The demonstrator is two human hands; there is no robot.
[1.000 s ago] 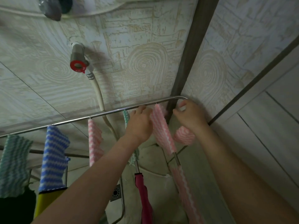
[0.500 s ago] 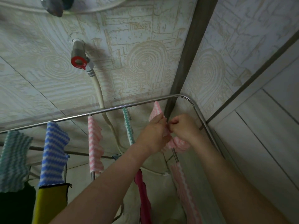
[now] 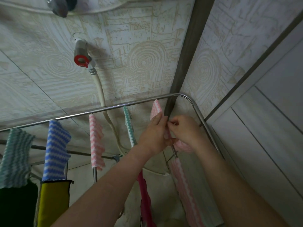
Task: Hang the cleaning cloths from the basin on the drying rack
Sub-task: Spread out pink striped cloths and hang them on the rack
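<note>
Left hand (image 3: 154, 135) and right hand (image 3: 183, 130) both pinch the pink-and-white wavy-striped cleaning cloth (image 3: 156, 110), draped near the chrome tubular drying rack (image 3: 114, 108) corner; advisable to spread it flat, evenly balanced.

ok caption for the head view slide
Left hand and right hand hold a pink cloth hanging on the drying rack near its corner.

Head camera looks down, close over rack (image 3: 141, 102).
</note>
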